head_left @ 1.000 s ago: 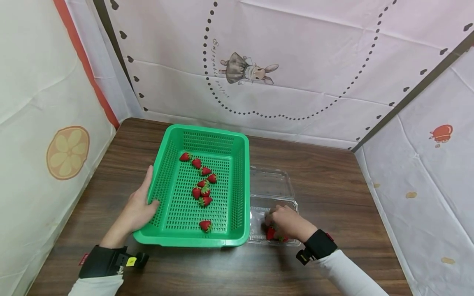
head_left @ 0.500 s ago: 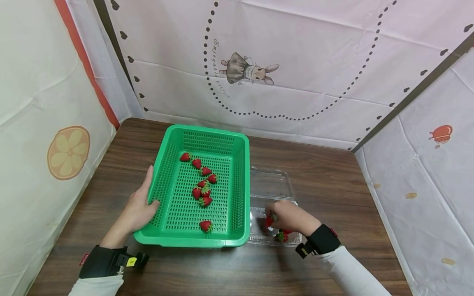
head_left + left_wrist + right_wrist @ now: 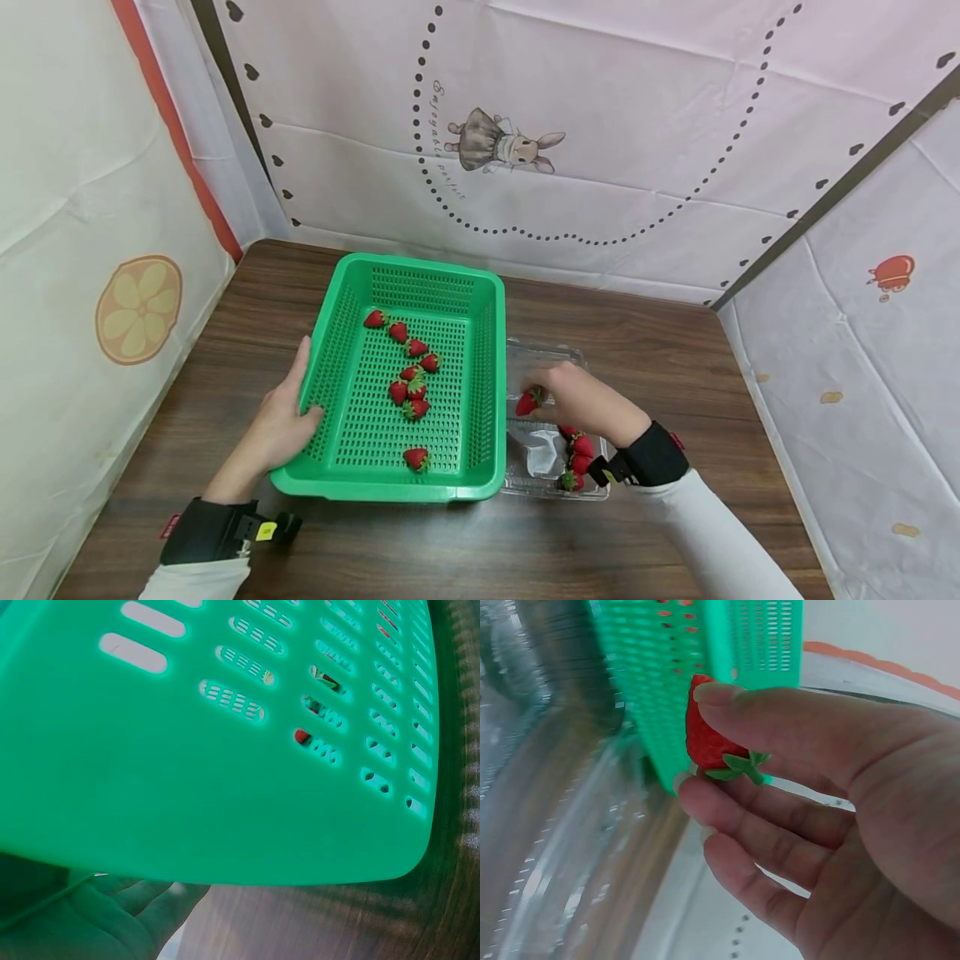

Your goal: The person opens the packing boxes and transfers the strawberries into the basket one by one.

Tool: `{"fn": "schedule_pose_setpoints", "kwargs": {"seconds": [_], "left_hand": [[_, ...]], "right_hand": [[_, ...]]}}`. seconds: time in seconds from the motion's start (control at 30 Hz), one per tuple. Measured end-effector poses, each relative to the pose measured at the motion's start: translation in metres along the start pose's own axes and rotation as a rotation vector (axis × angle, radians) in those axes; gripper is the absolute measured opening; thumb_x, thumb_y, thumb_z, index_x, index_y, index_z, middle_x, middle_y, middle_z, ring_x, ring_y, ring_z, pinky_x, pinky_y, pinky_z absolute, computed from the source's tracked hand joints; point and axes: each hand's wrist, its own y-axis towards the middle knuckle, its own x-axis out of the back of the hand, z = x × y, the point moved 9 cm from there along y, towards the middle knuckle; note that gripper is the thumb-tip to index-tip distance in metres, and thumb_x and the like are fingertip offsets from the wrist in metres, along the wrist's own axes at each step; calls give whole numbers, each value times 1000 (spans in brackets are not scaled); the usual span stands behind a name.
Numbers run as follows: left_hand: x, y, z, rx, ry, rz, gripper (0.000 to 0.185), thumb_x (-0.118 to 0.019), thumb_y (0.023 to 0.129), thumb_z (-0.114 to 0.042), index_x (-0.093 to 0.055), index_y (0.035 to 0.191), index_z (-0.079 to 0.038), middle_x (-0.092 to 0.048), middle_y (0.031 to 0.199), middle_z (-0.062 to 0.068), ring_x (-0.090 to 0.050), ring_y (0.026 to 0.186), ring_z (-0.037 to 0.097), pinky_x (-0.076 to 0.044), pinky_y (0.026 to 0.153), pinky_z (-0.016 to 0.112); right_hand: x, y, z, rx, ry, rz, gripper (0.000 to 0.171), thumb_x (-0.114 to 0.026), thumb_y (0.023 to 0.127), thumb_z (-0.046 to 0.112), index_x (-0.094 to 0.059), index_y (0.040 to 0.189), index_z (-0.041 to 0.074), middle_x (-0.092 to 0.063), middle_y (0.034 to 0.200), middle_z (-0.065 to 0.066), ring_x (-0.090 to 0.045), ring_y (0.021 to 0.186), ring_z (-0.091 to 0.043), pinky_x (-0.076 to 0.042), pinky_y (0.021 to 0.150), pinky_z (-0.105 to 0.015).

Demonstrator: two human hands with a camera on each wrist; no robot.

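Strawberry (image 3: 527,403) pinched in our right hand (image 3: 581,404), beside the green basket (image 3: 491,375).
Our left hand (image 3: 279,421) grips its rim; a loose pinch could drop the fruit short.

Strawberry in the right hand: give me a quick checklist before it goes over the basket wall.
1. Grip: right hand pinches the strawberry between thumb and fingers. Ok.
2. Lift: berry is above the clear box, beside the green basket. Ok.
3. Height over the basket wall: cannot tell.
4. Basket steadied: left hand grips its left wall. Ok.
5. Landing room: bare floor shows around the berries in the basket. Ok.
6. Berries left in the box: some remain. Ok.
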Motion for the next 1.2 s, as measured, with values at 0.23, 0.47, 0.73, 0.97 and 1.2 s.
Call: {"fn": "schedule_pose_setpoints", "kwargs": {"seconds": [0.23, 0.47, 0.73, 0.97, 1.2], "left_hand": [[0, 0, 0, 4, 1, 1, 96, -45, 92, 1, 23, 150, -33, -11, 158, 31, -42, 127, 50, -44, 84, 51], [-1, 1, 2, 2, -2, -1, 96, -45, 91, 1, 23, 150, -33, -12, 158, 31, -43, 127, 50, -45, 83, 51], [-1, 1, 3, -6, 1, -1, 96, -46, 92, 1, 23, 150, -33, -12, 158, 31, -46, 123, 47, -45, 80, 46], [-2, 0, 2, -9, -11, -1, 96, -45, 91, 2, 22, 150, -33, -11, 158, 30, -38, 130, 52, -43, 86, 54], [0, 0, 1, -5, -9, -6, 96, -45, 91, 2, 22, 150, -33, -12, 158, 31, -40, 129, 51, -44, 85, 53]], "right_hand": [[16, 24, 32, 66, -13, -41, 18, -76, 82, 9, -69, 99, 9, -70, 94, 0, -63, 81, -12, -52, 73, -25], [13, 59, 56, 95, -6, 12, 16, -75, 83, 12, -68, 98, 10, -68, 91, 2, -61, 82, -6, -50, 74, -21], [-1, 103, 68, 106, -37, 54, 21, -74, 84, 14, -68, 104, 8, -69, 96, -2, -58, 73, -9, -47, 71, -22], [-21, 135, 61, 37, -98, 90, 27, -72, 87, 25, -68, 111, 12, -69, 101, 0, -58, 83, -11, -47, 76, -23], [-37, 156, 62, -7, -195, 121, 20, -70, 88, 31, -66, 99, 14, -65, 95, 2, -52, 77, -10, -41, 68, -23]]}}
